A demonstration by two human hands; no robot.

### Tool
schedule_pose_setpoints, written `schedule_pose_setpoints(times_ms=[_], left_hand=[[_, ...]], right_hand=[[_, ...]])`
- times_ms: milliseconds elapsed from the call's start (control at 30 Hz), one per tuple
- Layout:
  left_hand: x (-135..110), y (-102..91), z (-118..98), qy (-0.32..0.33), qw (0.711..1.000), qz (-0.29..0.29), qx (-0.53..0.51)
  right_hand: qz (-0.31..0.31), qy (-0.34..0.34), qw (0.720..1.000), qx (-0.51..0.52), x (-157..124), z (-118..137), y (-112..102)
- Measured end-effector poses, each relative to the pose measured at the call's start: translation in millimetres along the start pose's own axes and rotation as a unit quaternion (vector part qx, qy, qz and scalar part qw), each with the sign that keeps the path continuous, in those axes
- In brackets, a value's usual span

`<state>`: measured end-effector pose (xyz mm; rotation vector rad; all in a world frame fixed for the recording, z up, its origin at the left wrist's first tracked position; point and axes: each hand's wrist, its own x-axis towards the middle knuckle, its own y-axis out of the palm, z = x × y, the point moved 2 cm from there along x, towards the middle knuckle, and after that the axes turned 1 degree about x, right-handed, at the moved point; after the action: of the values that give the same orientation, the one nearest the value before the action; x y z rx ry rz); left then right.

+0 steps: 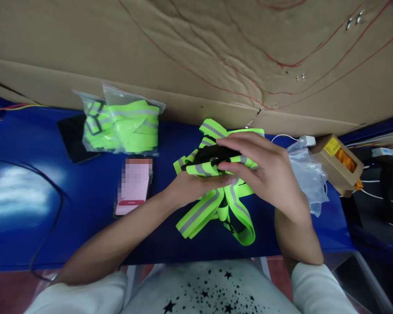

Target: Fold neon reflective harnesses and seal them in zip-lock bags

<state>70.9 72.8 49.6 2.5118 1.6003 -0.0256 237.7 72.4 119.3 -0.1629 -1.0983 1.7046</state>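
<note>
Both my hands hold a neon-green reflective strap vest (212, 209) with grey stripes and black parts over the blue table (85, 205). My left hand (196, 183) is closed around the bunched straps from below. My right hand (265, 170) lies over the top of the bundle, fingers curled on it. Loose strap loops hang down toward me.
Two clear bags of folded green vests (124, 124) lie at the back left, on a dark flat item (72, 137). A phone (135, 185) lies left of my hands. Empty clear bags (308, 174) and a small cardboard box (339, 163) sit right. A cardboard wall (196, 56) stands behind.
</note>
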Motion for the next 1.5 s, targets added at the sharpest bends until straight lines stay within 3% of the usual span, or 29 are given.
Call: schedule_pose_setpoints(times_ms=[233, 400, 533, 767, 900, 1000, 1133, 1267, 1400, 1500], left_hand=[[1, 9.1, 5, -0.039, 0.995, 0.069, -0.067], [-2, 11.4, 7, -0.044, 0.99, 0.102, -0.085], [-6, 13.3, 8, 0.012, 0.995, 0.098, -0.005], [-1, 2.2, 2, 0.056, 0.994, 0.085, 0.049], [-2, -2.9, -13, 0.078, 0.985, 0.147, 0.037], [-5, -4.5, -15, 0.036, 0.982, 0.183, 0.028], [-7, -0.2, -12, -0.028, 0.963, 0.268, -0.018], [-7, 9.4, -15, -0.033, 0.922, 0.379, -0.065], [-9, 10.4, -21, -0.022, 0.924, 0.379, -0.042], [-12, 7.0, -27, -0.014, 0.928, 0.373, 0.001]], right_hand=[[-0.095, 0.088, 0.991, -0.017, -3, 2, 3], [-0.123, 0.177, 0.974, 0.063, -2, -7, 1], [-0.038, 0.163, 0.983, 0.07, 1, -20, -1], [0.099, 0.004, 0.995, -0.019, -5, -5, -6], [0.148, 0.011, 0.988, -0.045, -10, 4, 2], [0.178, 0.037, 0.983, -0.008, -9, 6, 6], [0.106, 0.041, 0.993, 0.023, -5, 7, -2], [0.052, 0.108, 0.989, 0.09, -6, 9, -10], [-0.015, 0.177, 0.97, 0.169, -8, 8, -14], [0.003, 0.219, 0.945, 0.244, -7, 0, -7]])
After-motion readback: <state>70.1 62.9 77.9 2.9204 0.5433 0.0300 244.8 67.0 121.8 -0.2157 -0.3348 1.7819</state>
